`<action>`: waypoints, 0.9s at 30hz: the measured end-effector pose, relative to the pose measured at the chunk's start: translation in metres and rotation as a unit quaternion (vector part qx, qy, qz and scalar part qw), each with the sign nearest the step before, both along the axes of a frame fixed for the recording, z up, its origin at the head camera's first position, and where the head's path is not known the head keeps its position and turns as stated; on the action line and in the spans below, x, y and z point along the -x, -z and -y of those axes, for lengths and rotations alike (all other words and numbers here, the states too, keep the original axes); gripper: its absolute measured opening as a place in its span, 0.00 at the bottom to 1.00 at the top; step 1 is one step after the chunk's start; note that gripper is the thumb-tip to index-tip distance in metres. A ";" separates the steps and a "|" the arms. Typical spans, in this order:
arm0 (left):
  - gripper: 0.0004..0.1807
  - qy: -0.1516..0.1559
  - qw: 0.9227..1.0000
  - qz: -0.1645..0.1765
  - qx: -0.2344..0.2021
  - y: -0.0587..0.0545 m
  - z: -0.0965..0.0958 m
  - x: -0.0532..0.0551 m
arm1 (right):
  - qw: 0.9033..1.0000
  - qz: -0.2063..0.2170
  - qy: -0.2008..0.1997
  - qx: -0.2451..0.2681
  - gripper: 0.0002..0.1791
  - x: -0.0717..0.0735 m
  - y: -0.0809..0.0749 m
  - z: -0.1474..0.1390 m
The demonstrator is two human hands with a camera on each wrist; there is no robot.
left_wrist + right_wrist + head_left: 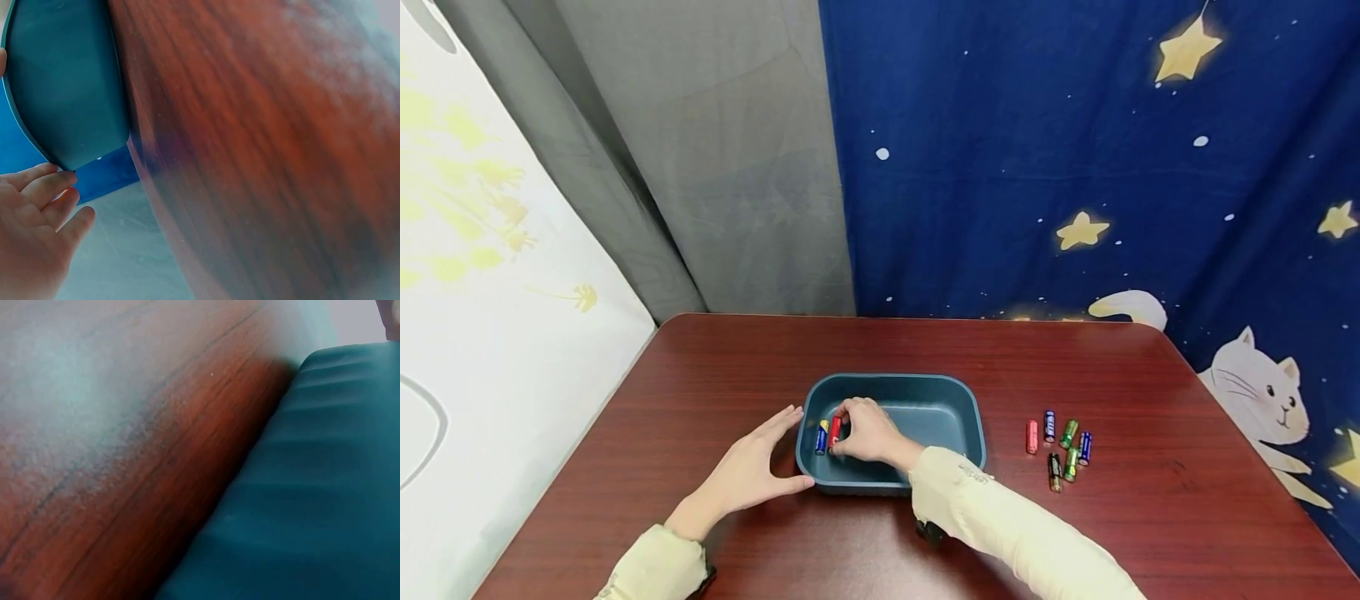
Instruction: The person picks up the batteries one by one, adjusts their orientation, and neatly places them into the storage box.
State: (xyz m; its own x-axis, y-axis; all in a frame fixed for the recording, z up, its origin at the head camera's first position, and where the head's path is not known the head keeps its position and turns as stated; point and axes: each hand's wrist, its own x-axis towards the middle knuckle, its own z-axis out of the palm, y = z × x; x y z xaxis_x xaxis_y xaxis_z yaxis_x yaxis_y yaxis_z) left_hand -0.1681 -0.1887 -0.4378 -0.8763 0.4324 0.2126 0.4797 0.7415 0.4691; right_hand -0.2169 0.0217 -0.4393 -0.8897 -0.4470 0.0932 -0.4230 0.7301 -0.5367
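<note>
A teal rectangular bin (936, 419) stands on the table. Inside it at the left, my right hand (871, 431) pinches a red battery (835, 432) between thumb and fingers, its far side partly covered by them. Close to its left is a blue battery (822, 438) with a yellow end. My left hand (741, 475) is at the bin's left side, fingers extended along the rim and thumb spread toward the near corner. In the left wrist view, the left hand's fingertips (62, 178) meet the bin's edge. The right wrist view shows mostly the bin's ribbed outer wall (312, 487).
To the right of the bin, several loose batteries lie grouped on the brown table (1150, 400): a pink-red battery (1032, 437), a black battery (1056, 472), and blue and green ones. A grey curtain (737, 167) and a blue starry curtain (970, 167) hang behind.
</note>
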 end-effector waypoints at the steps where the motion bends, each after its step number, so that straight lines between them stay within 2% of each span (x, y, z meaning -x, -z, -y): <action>1: 0.50 0.000 1.000 0.000 0.002 0.000 0.000 0.000 | 1.000 -0.001 0.000 -0.004 0.23 0.001 0.000 0.001; 12: 0.49 -0.002 1.000 0.002 0.006 -0.004 -0.001 0.000 | 0.999 0.010 -0.004 -0.035 0.23 0.004 -0.003 0.005; 27: 0.49 -0.001 1.000 -0.002 0.001 0.000 -0.001 0.001 | 0.998 0.002 -0.015 -0.065 0.24 0.005 0.000 0.007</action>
